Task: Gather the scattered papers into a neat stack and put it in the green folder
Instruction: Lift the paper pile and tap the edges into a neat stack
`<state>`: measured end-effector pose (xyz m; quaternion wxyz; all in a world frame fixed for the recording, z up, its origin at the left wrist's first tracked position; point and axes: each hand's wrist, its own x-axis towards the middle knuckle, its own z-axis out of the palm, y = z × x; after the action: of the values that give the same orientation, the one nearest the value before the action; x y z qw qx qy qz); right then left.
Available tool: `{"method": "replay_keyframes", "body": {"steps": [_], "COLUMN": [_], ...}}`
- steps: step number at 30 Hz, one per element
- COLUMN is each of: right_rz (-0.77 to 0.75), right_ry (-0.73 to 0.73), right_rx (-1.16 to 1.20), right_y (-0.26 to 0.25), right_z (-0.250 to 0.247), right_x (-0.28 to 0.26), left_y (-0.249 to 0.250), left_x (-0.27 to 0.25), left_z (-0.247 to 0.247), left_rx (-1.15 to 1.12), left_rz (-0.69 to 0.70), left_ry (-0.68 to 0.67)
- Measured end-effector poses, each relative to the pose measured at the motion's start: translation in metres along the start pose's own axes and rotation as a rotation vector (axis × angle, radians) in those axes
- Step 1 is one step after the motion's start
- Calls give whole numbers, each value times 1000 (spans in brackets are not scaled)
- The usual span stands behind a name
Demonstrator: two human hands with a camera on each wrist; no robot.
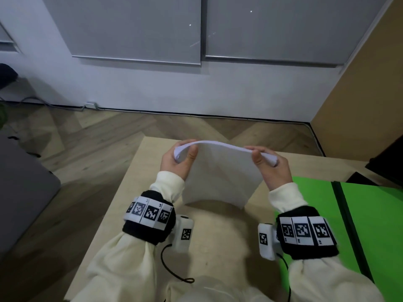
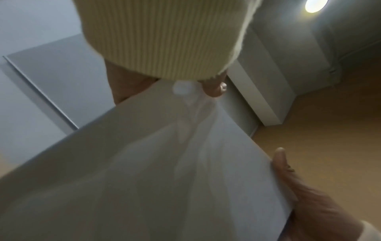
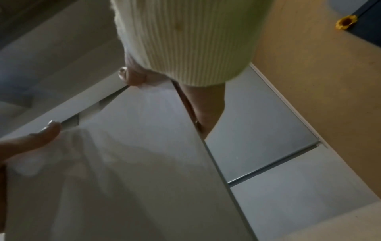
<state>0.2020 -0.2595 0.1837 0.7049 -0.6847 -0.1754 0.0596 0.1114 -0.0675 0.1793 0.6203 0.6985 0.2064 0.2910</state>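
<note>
While both hands work over the wooden table (image 1: 218, 232), we note the stack of papers (image 1: 220, 171) held upright, its lower edge resting on the tabletop and its upper edge bowed into an arch. Our left hand (image 1: 177, 159) grips the upper left corner, thumb in front and fingers curled behind; our right hand (image 1: 272, 164) grips the upper right corner likewise. From the right wrist view, the sheets at the top edge are not fully aligned. We record the green folder (image 1: 370, 219) lying open flat on the table, just right of the stack.
</note>
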Motion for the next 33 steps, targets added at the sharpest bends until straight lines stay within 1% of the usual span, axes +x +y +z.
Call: {"method": "replay_keyframes", "body": {"steps": [1, 6, 7, 9, 12, 14, 16, 19, 22, 24, 27, 29, 31, 33], "right_rz": [7, -1, 2, 24, 14, -12, -61, -108, -100, -57, 61, 106, 103, 66], "right_ry": [5, 143, 162, 162, 85, 103, 140, 162, 163, 142, 114, 113, 116, 121], "right_rx": [-9, -22, -31, -15, -59, -93, -115, -119, -89, -83, -90, -92, -96, -100], "right_y": [2, 4, 6, 7, 9, 10, 9, 4, -3, -1, 12, 18, 19, 15], "right_z": [1, 7, 8, 8, 7, 5, 5, 4, 1, 2, 6, 7, 7, 8], "right_x": [1, 10, 11, 12, 10, 9, 7, 3, -2, -6, -13, -14, -13, -12], "left_y": [1, 7, 9, 7, 3, 1, 2, 12, 14, 10, 3, 2, 3, 4], "left_x": [0, 0, 0, 2, 4, 4, 4, 1, -2, -7, -14, -16, -16, -14], "left_z": [2, 13, 15, 15, 11, 6, 5, 2, 0, -1, -3, -6, -9, -11], "left_rx": [-23, -109, -106, -91, -35, -26, -35, -13, -35, -24, -6, 18, 30, 29], "left_rz": [-24, -184, -213, -234, -183, -116, -101, -67, -15, -35, -88, -63, -46, -38], "left_ry": [40, 227, 248, 236, 159, 90, 53, 87, 91, 123, 162, 169, 170, 171]}}
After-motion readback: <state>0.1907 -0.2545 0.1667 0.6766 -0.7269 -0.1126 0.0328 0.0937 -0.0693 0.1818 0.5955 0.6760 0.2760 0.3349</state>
